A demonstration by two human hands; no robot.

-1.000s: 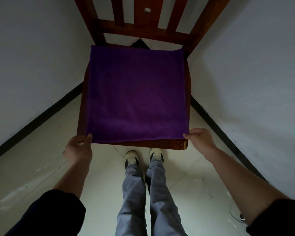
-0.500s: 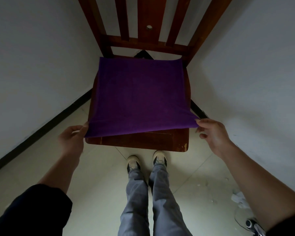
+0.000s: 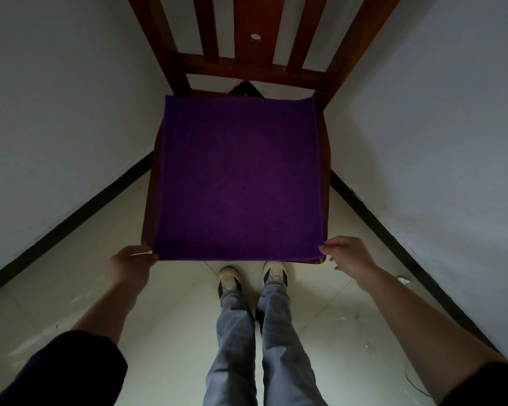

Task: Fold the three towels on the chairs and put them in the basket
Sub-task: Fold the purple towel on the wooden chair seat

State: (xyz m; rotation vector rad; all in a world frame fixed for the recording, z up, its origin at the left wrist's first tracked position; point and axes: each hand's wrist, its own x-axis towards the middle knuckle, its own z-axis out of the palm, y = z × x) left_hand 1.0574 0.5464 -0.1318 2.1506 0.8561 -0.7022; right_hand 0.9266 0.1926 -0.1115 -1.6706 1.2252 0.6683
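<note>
A purple towel (image 3: 239, 180) lies spread flat over the seat of a dark wooden chair (image 3: 257, 68) that stands in a corner between two white walls. My left hand (image 3: 129, 263) pinches the towel's near left corner. The near right corner is pinched by my right hand (image 3: 348, 256). The towel's near edge lies along the front edge of the seat. No basket and no other towels are in view.
White walls with black skirting close in on both sides of the chair. My legs and shoes (image 3: 251, 278) stand on the pale tiled floor just in front of the seat. A small white scrap (image 3: 403, 279) lies on the floor at the right.
Half a second ago the near edge was lifted and drawn back from the seat front, my hands spread wider. Now the towel lies flat again, with its near edge at the seat front.
</note>
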